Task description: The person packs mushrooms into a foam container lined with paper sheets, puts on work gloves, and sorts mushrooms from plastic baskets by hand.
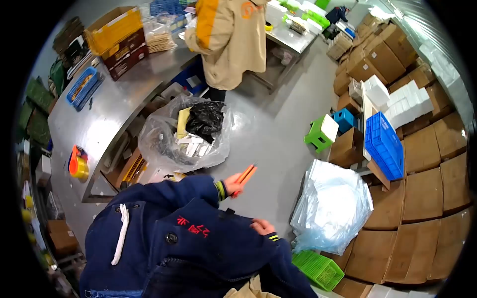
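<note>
My left hand is closed around a slim orange tool. Two orange lengths lie side by side and end in a thin dark tip, pointing away over the grey floor. Its exact kind is too small to tell. My right hand is in front of my navy jacket, apart from the tool. Its fingers look curled, and the palm side is hidden. Ahead and to the left, a large clear plastic bag stands open, holding a black bag and white pieces.
At left runs a curved metal table with a blue basket and tape rolls. A co-worker in a beige coat stands ahead. On the right are a green stool, plastic-wrapped white stack, blue crate and stacked cartons.
</note>
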### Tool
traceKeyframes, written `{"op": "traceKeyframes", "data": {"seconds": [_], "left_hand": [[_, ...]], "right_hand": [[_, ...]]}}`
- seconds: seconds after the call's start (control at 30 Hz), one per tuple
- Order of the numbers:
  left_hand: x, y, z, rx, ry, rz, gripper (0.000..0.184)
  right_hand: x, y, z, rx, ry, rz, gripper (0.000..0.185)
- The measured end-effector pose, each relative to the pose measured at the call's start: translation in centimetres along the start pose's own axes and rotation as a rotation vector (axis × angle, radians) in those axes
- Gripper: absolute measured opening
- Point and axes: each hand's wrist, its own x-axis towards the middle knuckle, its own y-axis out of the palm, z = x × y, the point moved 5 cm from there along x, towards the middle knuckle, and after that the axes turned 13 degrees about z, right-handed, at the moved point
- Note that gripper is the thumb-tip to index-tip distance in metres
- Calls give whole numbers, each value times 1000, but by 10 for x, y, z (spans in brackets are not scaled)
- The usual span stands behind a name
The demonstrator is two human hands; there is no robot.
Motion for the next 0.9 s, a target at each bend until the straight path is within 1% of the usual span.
{"op": "traceKeyframes", "data": {"seconds": [0.03,0.07,0.1,0.13,0.2,0.27,0.3,0.4,0.43,0.47,0.53,0.57,0.6,0.63,0.67,0.73,0.77,0.87,0.9], "left_hand": [[26,-4,-20,26,-32,-4,39],[50,-2,-45,26,9,37,38],[76,-2,-67,-7,50,46,38],[101,0,-86,-42,93,54,39],[146,6,-129,-99,249,105,36],[180,9,-164,-98,213,97,37],[203,7,-174,-116,225,142,40],[258,0,-198,-79,179,143,41],[276,-7,-201,-61,184,125,42],[292,-14,-204,-116,132,96,43],[315,-28,-208,-118,124,58,44],[327,-38,-205,-179,143,53,45],[334,-44,-212,-245,165,51,45],[341,-54,-212,-198,88,-62,47],[349,-66,-215,-219,69,-118,49],[365,-95,-216,-215,112,-184,51],[373,-108,-225,-210,94,-229,51],[402,-153,-253,-245,162,-267,52],[413,-166,-263,-261,181,-276,52]], "right_hand": [[2,-18,-11,306,116,-77,26],[5,-41,-14,309,113,-174,25],[9,-63,-7,310,96,-217,24],[18,-83,-10,354,82,-192,24],[36,-118,-20,419,109,-220,24],[61,-149,-33,501,140,-139,24],[75,-166,-47,542,184,-114,24],[129,-238,-63,309,139,-9,25],[146,-266,-65,344,159,-25,26],[164,-292,-63,341,143,14,26],[208,-355,-52,-9,88,-15,26],[228,-380,-42,143,77,-10,27],[250,-404,-26,114,42,3,27],[272,-426,-14,114,18,16,26],[297,-445,11,112,-4,31,26],[343,-469,53,96,-60,67,26],[371,-476,63,100,-81,107,25],[445,-475,97,187,-119,242,25],[464,-468,107,108,-111,315,27]]}}
